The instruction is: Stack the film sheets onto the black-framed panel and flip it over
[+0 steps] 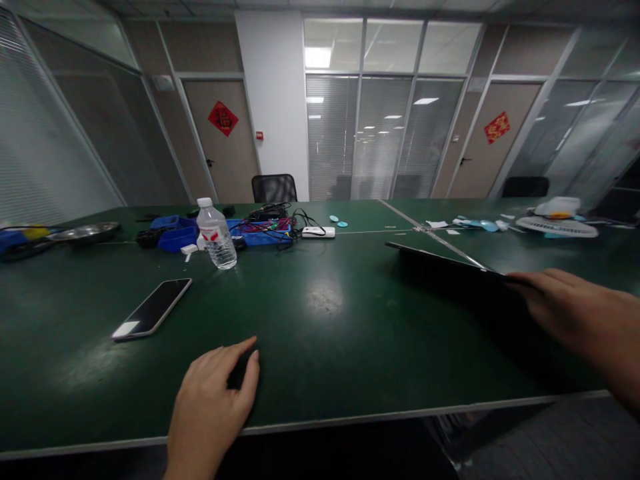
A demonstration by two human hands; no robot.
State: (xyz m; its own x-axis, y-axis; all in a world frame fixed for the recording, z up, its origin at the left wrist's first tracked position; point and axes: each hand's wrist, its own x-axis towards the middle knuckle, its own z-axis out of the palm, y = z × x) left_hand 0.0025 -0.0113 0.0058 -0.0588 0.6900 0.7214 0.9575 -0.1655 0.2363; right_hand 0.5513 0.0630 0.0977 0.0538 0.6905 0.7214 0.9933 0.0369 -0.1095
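My left hand (215,400) rests at the table's near edge with nothing in it, thumb and forefinger apart. On the right, my right hand (565,307) grips the edge of a thin, flat black panel (465,280). The panel is tilted over the green table (325,367), its far left corner raised off the surface. Its dark side blends into shadow, so I cannot tell what kind of device or board it is. A phone (155,308) lies face up beyond my left hand. Behind it stands a clear water bottle (217,237) with a white cap, upright.
Blue trays (265,233) with tangled wires sit past the bottle, beside a white power strip (319,232). A round metal pan (87,232) is at the far left. A white fan-like grille (557,227) and paper scraps lie at the far right. A black chair (274,188) stands behind the table.
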